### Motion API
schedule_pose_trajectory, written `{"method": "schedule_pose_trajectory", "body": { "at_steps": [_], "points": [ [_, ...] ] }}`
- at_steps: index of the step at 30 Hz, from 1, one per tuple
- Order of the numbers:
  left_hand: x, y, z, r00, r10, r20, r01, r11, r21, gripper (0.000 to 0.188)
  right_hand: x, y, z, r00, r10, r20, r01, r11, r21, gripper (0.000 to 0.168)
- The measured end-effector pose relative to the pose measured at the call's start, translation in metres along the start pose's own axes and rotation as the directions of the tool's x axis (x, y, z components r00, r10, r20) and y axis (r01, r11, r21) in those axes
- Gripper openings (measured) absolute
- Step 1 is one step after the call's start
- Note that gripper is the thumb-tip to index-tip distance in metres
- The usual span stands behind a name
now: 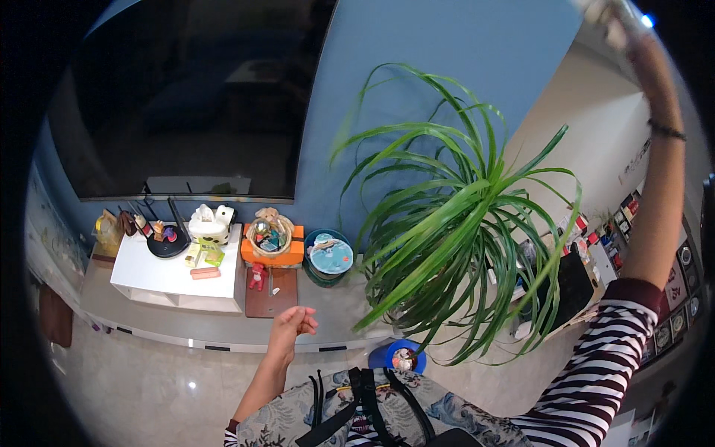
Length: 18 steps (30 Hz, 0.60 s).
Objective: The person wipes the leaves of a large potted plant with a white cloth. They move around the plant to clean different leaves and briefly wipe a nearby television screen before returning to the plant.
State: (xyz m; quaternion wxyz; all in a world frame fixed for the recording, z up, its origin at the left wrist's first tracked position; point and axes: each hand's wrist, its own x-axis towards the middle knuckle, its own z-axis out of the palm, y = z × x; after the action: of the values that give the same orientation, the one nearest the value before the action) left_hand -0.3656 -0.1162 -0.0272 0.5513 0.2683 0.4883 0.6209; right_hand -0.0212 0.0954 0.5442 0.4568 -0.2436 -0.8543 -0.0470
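Note:
My left hand (291, 331) is held in the air in front of the low cabinet, its fingers half curled and slightly apart. Nothing shows in it. Nearest to it in the picture is a brown board (279, 299) on the cabinet top. My right hand (611, 23) is raised high at the upper right rim, blurred and partly cut off. A small blue light (647, 21) shines beside it; whether the hand holds something is unclear. Between my arms stands a large potted plant (475, 212) with long, drooping green leaves. The leaves mostly hide its pot.
A large television (195, 106) hangs on the blue wall (357, 50). Along the cabinet (184, 327) are a router (167, 246), a white box shelf (167, 282), a toy basket (270, 234) on an orange box (251, 257), and a teal bin (329, 257). A blue bucket (381, 355) is on the floor.

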Motion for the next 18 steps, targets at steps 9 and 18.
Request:
{"method": "schedule_pose_trajectory", "body": {
  "at_steps": [9,18],
  "points": [
    [-0.003,-0.02,-0.009,0.998,-0.038,-0.053,0.037,0.999,-0.03,0.025,-0.056,0.123,0.095,0.818,0.492,0.299,-0.437,0.868,-0.235,0.021],
    [-0.013,-0.043,-0.011,0.982,-0.072,-0.177,0.065,0.997,-0.049,0.025,-0.05,0.159,0.18,0.717,0.387,0.579,-0.398,0.91,-0.116,0.026]
  ]
}}
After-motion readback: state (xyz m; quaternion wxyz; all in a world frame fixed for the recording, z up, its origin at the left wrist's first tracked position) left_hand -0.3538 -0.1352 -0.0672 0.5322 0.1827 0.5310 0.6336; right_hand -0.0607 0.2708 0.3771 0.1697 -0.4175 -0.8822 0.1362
